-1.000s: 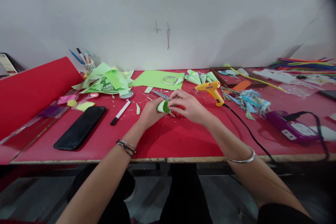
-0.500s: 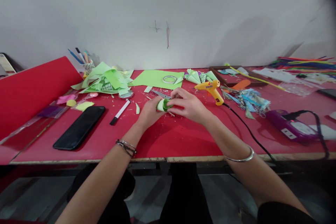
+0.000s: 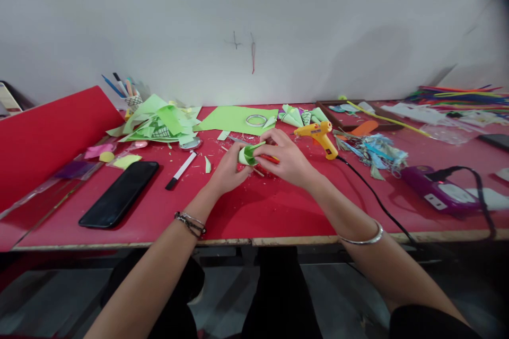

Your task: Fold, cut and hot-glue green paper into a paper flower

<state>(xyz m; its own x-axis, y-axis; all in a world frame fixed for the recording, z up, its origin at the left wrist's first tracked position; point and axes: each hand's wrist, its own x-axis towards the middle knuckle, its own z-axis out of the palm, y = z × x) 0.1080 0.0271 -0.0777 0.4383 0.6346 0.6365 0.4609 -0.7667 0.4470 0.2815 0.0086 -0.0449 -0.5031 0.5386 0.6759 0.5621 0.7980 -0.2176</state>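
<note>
A curled light-green paper roll [image 3: 246, 155], with its open end toward me, is between my hands over the red tabletop. My left hand [image 3: 229, 169] is closed around its left side. With thumb and fingers, my right hand [image 3: 284, 158] pinches the loose edge standing up at the roll's right side. Scissors [image 3: 237, 140] lie just behind, their blades pointing left and their middle hidden by my hands. A red-orange piece, perhaps their handle, shows beneath my right fingers. Small paper scraps are scattered around.
A yellow glue gun [image 3: 320, 135] sits to the right, its cord crossing the table. Green paper cones [image 3: 292, 115] and a tape roll [image 3: 256, 120] are behind. A phone [image 3: 120, 194], a marker [image 3: 181, 170] and a paper pile [image 3: 159, 122] occupy the left.
My right fingers have come out of the roll's opening and now draw its edge up and to the right. The roll looks wider open. More of the red-orange piece shows.
</note>
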